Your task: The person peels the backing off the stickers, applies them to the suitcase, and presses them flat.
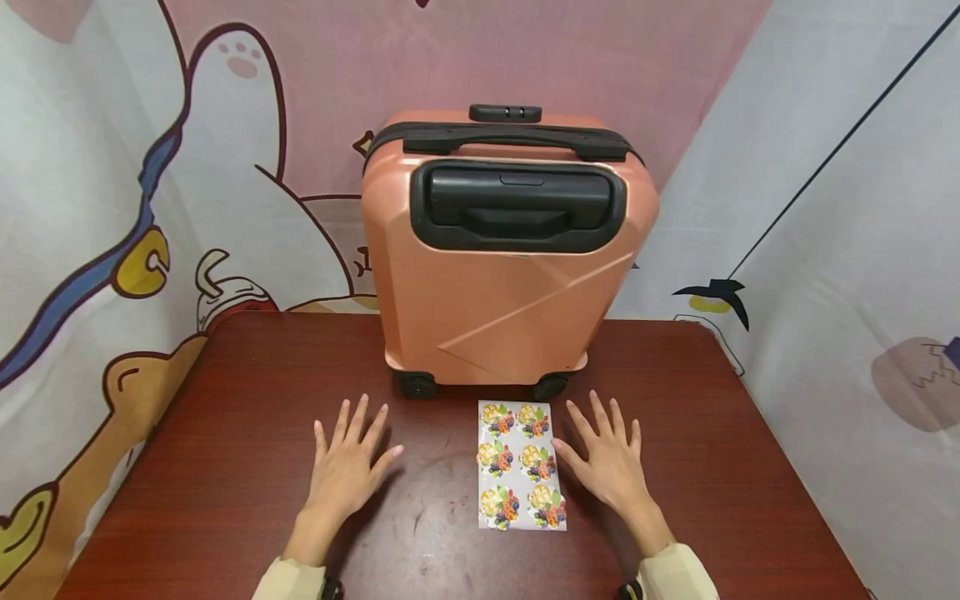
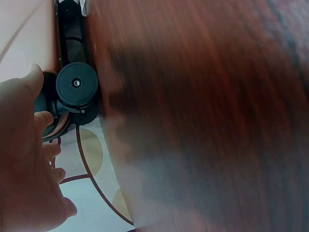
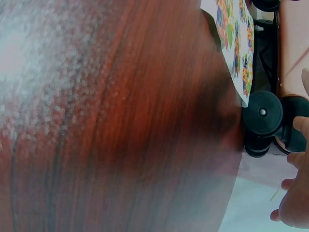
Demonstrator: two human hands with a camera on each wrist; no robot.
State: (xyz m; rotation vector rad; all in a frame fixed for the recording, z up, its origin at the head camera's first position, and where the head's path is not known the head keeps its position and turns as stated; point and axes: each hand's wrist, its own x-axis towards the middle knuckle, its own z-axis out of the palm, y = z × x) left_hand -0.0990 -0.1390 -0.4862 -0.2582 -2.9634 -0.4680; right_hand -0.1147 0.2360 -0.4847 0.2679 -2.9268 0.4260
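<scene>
An orange suitcase (image 1: pixel 510 308) with black handles and wheels stands upright at the back of the table. In front of it lies a white sticker sheet (image 1: pixel 517 467) printed with several round fruit designs. My left hand (image 1: pixel 345 471), fingers spread, is over the table to the left of the sheet, holding nothing. On the other side, my right hand (image 1: pixel 607 462) is spread too, its thumb close to the sheet's right edge; whether it touches cannot be told. In the left wrist view a black suitcase wheel (image 2: pixel 77 84) appears beyond the fingers, and another wheel (image 3: pixel 262 113) shows in the right wrist view.
The dark red-brown wooden table (image 1: pixel 247 433) reaches back to a cartoon-printed cloth (image 1: pixel 315 108) hung behind and at both sides. A black retractable handle (image 1: pixel 519 204) is set into the suitcase's face, and a black carry handle (image 1: pixel 513 137) sits above it.
</scene>
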